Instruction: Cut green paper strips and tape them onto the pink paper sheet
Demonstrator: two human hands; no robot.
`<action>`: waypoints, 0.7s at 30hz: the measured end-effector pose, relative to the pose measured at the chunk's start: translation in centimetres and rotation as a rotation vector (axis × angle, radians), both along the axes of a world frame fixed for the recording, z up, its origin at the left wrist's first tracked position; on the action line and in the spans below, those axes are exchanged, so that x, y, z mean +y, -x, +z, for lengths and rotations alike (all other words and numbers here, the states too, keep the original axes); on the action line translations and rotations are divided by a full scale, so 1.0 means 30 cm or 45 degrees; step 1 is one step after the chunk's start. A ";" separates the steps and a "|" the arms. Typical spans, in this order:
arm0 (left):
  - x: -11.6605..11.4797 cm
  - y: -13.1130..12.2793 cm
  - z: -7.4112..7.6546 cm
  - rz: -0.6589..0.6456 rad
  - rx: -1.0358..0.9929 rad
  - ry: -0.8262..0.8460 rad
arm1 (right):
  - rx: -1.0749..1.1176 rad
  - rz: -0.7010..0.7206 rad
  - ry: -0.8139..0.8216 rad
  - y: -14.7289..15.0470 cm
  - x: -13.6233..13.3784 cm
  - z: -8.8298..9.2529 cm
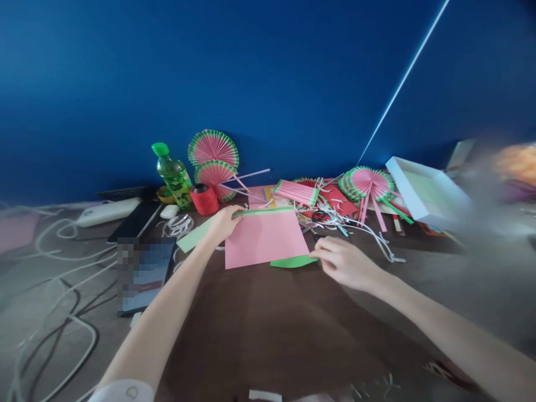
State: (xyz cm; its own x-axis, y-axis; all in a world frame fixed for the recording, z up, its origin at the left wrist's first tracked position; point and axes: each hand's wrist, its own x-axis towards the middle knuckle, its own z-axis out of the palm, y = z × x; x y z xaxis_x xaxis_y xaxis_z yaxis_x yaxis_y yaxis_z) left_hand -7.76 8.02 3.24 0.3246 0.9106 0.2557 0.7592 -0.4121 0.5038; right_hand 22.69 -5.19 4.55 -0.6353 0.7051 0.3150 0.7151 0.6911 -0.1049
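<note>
Below, cluttered brown table (268,335), pink sheet (266,237); blue wall (268,67) behind.

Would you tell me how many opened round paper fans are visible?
3: an upper fan and lower fan by the green bottle, and a third fan near the white box. Others may hide among the scraps.

Paper sheet (266,237) lies flat mid-table (272,335). Left hand (224,223) sits on its far-left corner, over a strip (192,237) that runs along the far edge. Right hand (343,262) is at the near-right corner, touching a curved offcut (293,261) just beside the sheet. Behind: bottle (173,176), spool (204,199) to its right, two round fans (213,148) by the wall. Scraps (360,226) right of the sheet, box (427,192) further right. Tablet (144,273) left, cables (62,312) beyond.
</note>
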 end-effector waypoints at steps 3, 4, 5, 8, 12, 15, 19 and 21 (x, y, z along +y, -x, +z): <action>-0.010 -0.012 0.003 0.045 0.050 -0.055 | 0.166 -0.164 -0.015 -0.067 0.022 0.082; -0.014 -0.017 0.007 0.095 0.069 -0.090 | 0.229 -0.235 -0.024 -0.083 0.032 0.110; -0.018 -0.023 0.014 0.151 0.069 -0.129 | 0.293 -0.303 -0.022 -0.093 0.043 0.135; -0.027 -0.042 0.042 0.200 -0.124 -0.145 | 0.489 -0.355 0.160 -0.087 0.085 0.189; -0.061 -0.070 0.083 -0.080 -0.711 0.374 | 0.945 -0.464 0.689 -0.003 0.155 0.181; -0.113 -0.099 0.095 -0.374 -0.905 0.858 | 1.322 -0.422 0.935 0.085 0.200 0.128; -0.178 -0.157 0.082 -0.420 -1.091 1.072 | 1.421 -0.305 1.095 0.192 0.214 0.051; -0.191 -0.181 0.075 -0.269 -1.188 0.984 | 1.297 -0.266 1.114 0.220 0.205 0.029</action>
